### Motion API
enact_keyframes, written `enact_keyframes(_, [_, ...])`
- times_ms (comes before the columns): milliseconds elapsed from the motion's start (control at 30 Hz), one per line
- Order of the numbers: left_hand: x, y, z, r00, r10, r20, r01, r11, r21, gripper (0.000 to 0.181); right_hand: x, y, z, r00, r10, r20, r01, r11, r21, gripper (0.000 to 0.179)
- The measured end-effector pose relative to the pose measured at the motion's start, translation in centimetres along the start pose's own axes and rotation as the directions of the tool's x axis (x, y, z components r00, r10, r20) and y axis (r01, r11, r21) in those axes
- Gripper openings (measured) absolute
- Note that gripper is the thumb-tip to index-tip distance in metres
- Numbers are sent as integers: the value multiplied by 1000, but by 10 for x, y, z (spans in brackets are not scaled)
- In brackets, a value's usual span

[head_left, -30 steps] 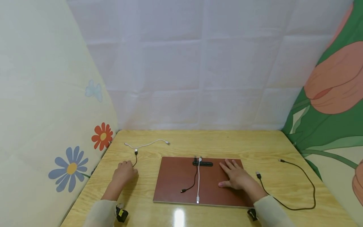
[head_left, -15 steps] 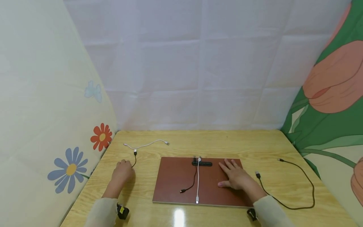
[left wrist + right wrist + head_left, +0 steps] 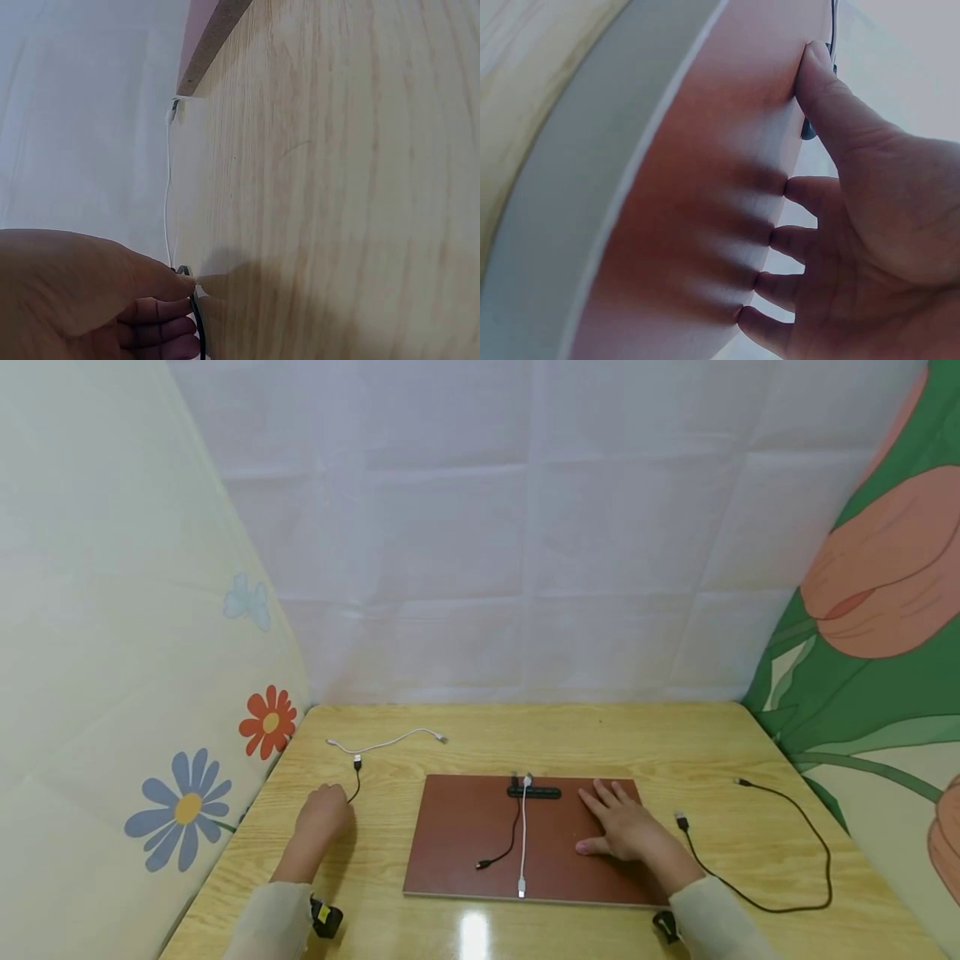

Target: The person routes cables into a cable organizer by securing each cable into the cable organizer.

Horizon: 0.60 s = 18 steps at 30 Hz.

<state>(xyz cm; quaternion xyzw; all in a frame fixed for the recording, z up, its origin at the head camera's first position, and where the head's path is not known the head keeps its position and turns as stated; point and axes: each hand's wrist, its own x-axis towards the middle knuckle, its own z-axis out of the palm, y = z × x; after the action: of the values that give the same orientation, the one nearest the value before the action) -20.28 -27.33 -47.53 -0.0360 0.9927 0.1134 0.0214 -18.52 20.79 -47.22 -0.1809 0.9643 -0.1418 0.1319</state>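
Left of the board, my left hand (image 3: 324, 817) is by a short black USB cable (image 3: 357, 781). In the left wrist view, the thumb (image 3: 161, 279) and curled fingers pinch the black cable (image 3: 199, 322); its other end is hidden. My right hand (image 3: 626, 828) rests with spread fingers on the reddish-brown board (image 3: 450, 843). The right wrist view has its fingertips (image 3: 799, 191) touching the board's surface. A black cable clip strip (image 3: 547, 792) lies near the board's far edge. A white cable (image 3: 525, 835) and a short black cable (image 3: 514, 835) run from it toward me.
A white USB cable (image 3: 386, 743) lies behind my left hand on the wooden table (image 3: 525, 735). To the right, a longer black USB cable (image 3: 821, 852) curves across the tabletop. Fabric walls (image 3: 450, 568) stand behind and at both sides.
My left thumb, visible beside the fingers a second ago, has drawn in out of sight in the head view. The right hand and the board stay put.
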Motion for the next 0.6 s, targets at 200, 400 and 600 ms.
enact_keyframes(200, [0, 1, 2, 1000, 15, -8, -15, 999, 29, 18, 0, 0, 1, 1000, 4, 2, -4, 1000, -2, 91])
enact_keyframes(400, [3, 1, 5, 999, -19, 30, 19, 1000, 20, 18, 1, 1, 1, 1000, 7, 2, -7, 1000, -3, 90])
enact_keyframes(600, [4, 2, 7, 995, -66, 79, 66, 998, -1, 16, 1, 1, 1, 1000, 6, 5, -6, 1000, -9, 91])
